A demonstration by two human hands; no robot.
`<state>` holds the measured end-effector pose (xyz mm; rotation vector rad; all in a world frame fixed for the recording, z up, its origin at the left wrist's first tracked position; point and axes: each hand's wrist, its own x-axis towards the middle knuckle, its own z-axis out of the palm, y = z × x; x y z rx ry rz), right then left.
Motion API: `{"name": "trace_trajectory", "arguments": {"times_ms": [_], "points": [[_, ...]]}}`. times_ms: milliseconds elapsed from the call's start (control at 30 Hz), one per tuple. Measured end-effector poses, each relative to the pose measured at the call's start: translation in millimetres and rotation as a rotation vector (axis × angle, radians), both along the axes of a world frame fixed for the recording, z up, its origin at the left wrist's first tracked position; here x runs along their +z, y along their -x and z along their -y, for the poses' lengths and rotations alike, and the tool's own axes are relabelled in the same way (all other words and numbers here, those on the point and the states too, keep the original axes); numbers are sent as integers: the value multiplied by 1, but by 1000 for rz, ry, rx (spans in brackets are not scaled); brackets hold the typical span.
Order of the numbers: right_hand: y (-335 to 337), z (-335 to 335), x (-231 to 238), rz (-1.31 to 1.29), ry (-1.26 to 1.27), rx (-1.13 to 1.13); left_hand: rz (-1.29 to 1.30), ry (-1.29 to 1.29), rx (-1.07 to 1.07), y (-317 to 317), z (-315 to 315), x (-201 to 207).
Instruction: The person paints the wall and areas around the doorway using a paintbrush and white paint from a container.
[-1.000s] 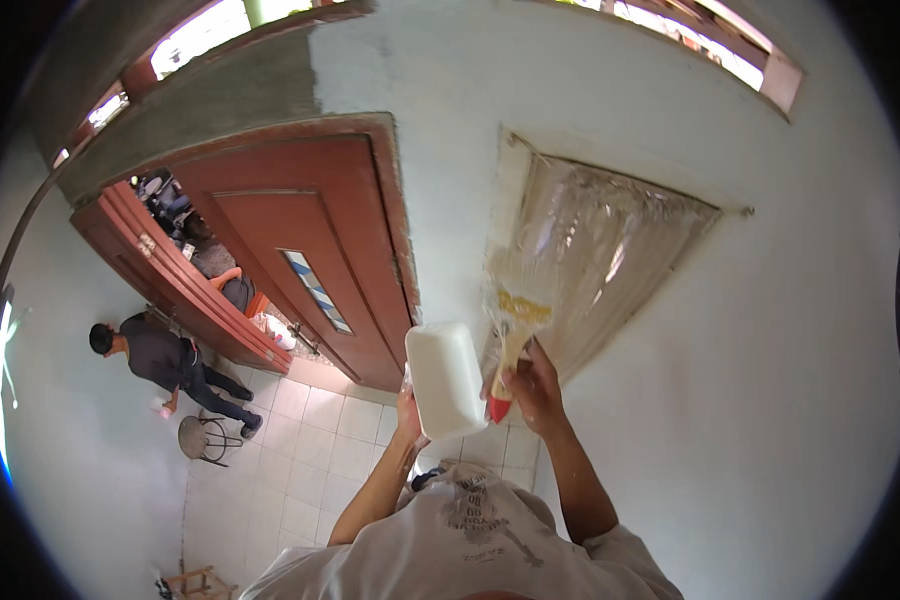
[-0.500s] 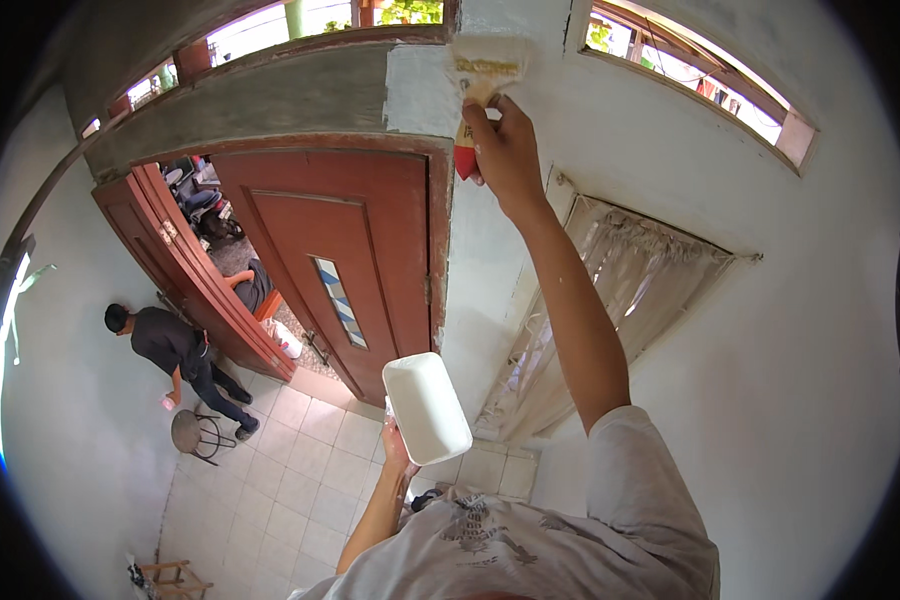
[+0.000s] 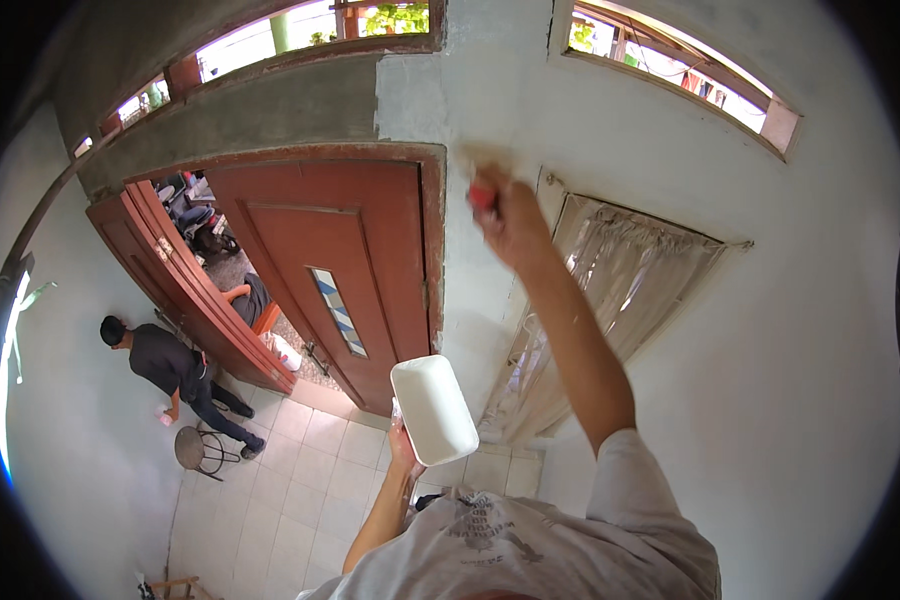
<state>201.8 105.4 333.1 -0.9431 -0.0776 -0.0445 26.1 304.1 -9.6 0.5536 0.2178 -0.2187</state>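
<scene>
My right hand [image 3: 511, 222] is raised against the wall and closed round the handle of a wide paintbrush [image 3: 483, 196]. The handle has a red end; the bristles are smeared by motion, close to the white wall [image 3: 477, 265] just right of the door frame. Lower down, my left hand [image 3: 402, 447] grips a white rectangular tub [image 3: 435, 410] by its side and underneath. The tub is tilted so its pale inside shows. A patch of white paint [image 3: 408, 98] ends in a rough edge against the bare grey strip [image 3: 260, 118] over the door.
A red-brown door [image 3: 335, 270] stands beside a half-open leaf [image 3: 185, 290]. To the left, a person in dark clothes [image 3: 170, 365] bends by a round stool [image 3: 192, 449]. A curtained window [image 3: 620, 290] lies right of my brush; a wooden frame [image 3: 180, 588] is low left.
My right hand has brought the brush down the wall, from above the door frame's corner to beside it. The tub stays almost where it was. The view has shifted slightly.
</scene>
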Motion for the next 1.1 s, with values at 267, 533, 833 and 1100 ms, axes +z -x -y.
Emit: {"name": "trace_trajectory", "arguments": {"times_ms": [267, 533, 833, 1100], "points": [[2, -12, 162, 410, 300, -84, 0, 12, -64, -1, 3, -8], [4, -9, -121, -176, 104, -55, -3, -2, -60, 13, 2, -2], [-33, 38, -34, 91, -167, 321, -57, 50, -71, 6, -10, -3], [-100, 19, 356, 544, 32, 354, 5, 54, -96, -7, 9, 6]]}}
